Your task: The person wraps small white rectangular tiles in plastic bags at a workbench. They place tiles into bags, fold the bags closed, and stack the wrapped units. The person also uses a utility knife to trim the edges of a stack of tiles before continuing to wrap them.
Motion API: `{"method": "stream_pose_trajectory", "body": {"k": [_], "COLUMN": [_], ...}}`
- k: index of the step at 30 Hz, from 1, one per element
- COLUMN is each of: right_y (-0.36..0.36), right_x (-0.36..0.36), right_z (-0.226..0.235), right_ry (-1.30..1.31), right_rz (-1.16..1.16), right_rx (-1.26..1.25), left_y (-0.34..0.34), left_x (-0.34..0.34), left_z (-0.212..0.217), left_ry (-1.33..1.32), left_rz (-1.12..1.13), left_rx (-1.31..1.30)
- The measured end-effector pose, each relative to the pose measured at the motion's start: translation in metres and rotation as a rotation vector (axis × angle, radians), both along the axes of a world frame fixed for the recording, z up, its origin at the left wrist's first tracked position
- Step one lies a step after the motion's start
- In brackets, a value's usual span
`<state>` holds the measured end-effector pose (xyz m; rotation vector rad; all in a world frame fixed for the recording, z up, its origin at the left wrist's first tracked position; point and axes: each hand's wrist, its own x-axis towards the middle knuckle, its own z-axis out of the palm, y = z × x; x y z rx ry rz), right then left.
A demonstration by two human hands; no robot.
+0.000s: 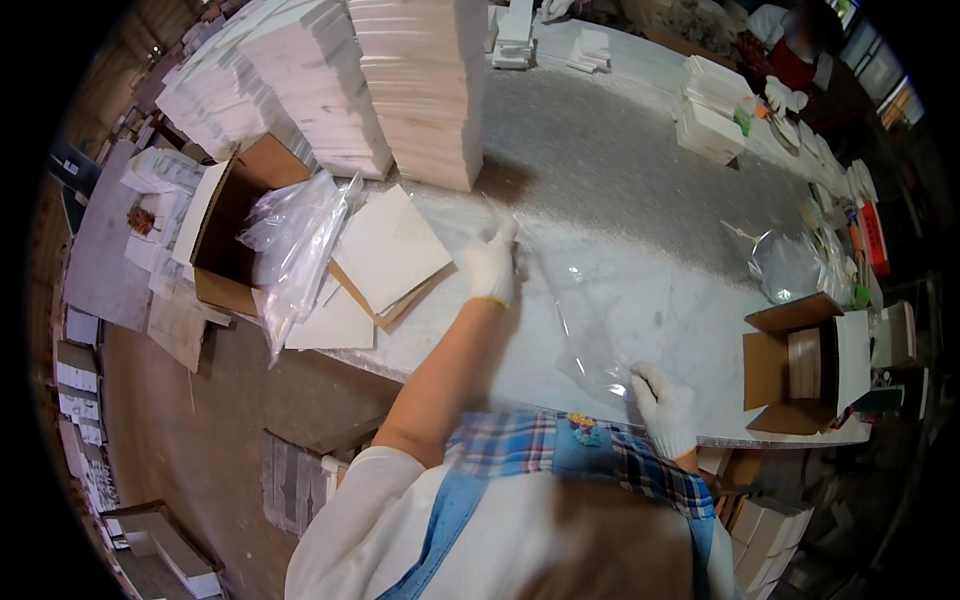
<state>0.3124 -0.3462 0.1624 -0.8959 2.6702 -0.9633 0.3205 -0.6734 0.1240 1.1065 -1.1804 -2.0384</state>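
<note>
A clear plastic bag (572, 320) lies stretched in a slant across the pale tabletop between my two white-gloved hands. At its far end my left hand (489, 266) is closed on the film, slightly blurred. Near the table's front edge my right hand (662, 408) pinches the bag's near end between thumb and fingers. Left of my left hand, white square sheets (392, 250) rest on brown cardboard pieces (350, 292). Beside them, a bundle of clear plastic bags (302, 235) spills out of an open cardboard box (222, 235).
Tall stacks of white slabs (425, 90) stand at the back left. An open carton (797, 365) holding pale pieces sits at the right edge. White blocks (712, 110) lie farther back, near another person (785, 50). More plastic wrap (787, 265) is at the right.
</note>
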Motion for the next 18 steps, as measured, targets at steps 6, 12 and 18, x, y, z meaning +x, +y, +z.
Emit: {"method": "stream_pose_trajectory", "body": {"k": [6,12,18], "right_y": [0.023,0.05,0.11], "right_x": [0.018,0.024,0.049], "right_z": [0.014,-0.004,-0.059], "right_ry": [-0.247,-0.657,-0.652], "right_rz": [0.025,0.135,0.059], "right_rx": [-0.073,0.068,-0.093], "left_y": [-0.02,0.022,0.103], "left_x": [0.003,-0.039,-0.106], "left_z": [0.0,0.038,-0.03], "left_ry": [-0.171,-0.532,-0.776], "left_rz": [0.045,-0.074,-0.457], "left_rx": [-0.545,-1.102,-1.182]}}
